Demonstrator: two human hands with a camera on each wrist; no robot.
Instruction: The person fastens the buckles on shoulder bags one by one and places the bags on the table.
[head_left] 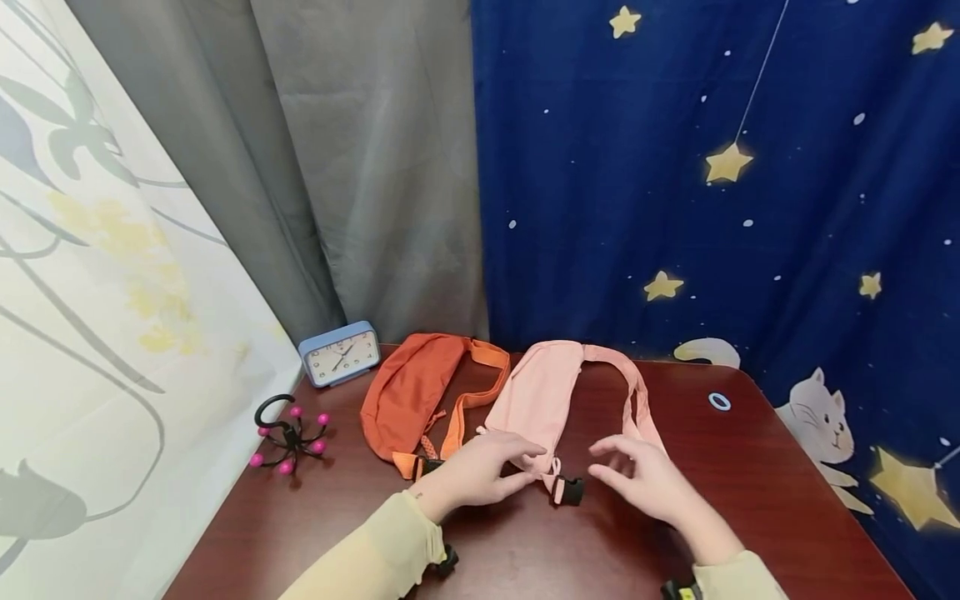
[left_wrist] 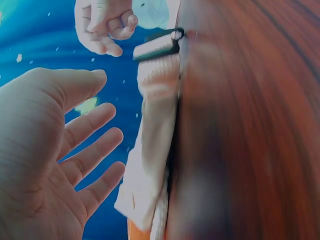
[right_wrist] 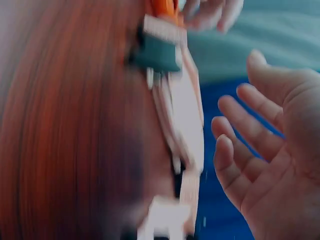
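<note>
Pink waist bag (head_left: 536,392) lies on the counter (head_left: 555,554), its black buckle (head_left: 572,492) between the left hand (head_left: 486,468) and the right hand (head_left: 647,477), each with fingers (left_wrist: 99,152) loosely apart; an orange bag (head_left: 416,387) lies beside it, near a blue clock (head_left: 342,354).

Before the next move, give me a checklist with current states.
1. Left hand holding nothing: ok.
2. Right hand holding nothing: ok.
3. Pink bag lying on table: ok.
4. Its black buckle in view: ok, between the hands.
5. Pink strap fully visible in head view: not ok, right hand covers part.
6. Orange bag clear of left hand: cannot tell, they overlap in head view.
</note>
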